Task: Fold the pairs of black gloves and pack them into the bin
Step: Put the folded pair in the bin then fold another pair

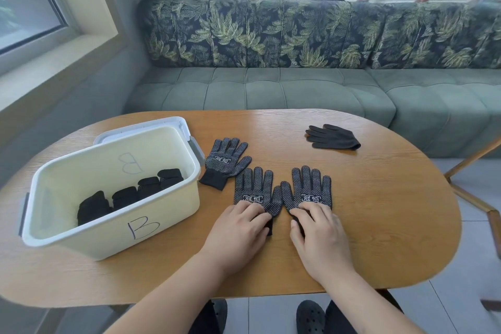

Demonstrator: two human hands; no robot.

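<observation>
Two black dotted gloves lie flat side by side, palm side up, near the table's front. My left hand (238, 228) presses on the cuff of the left glove (256, 190). My right hand (318, 233) presses on the cuff of the right glove (309, 188). Both cuffs are hidden under my fingers. A third dotted glove (226, 164) lies beside the white bin (116, 236) marked B, which holds several folded black glove bundles (130, 194). A plain black glove (333, 137) lies farther back on the right.
The oval wooden table (393, 211) stands in front of a green sofa (298, 89). The bin's lid (151, 126) lies under or behind the bin. A wooden chair frame (477, 192) is at the right.
</observation>
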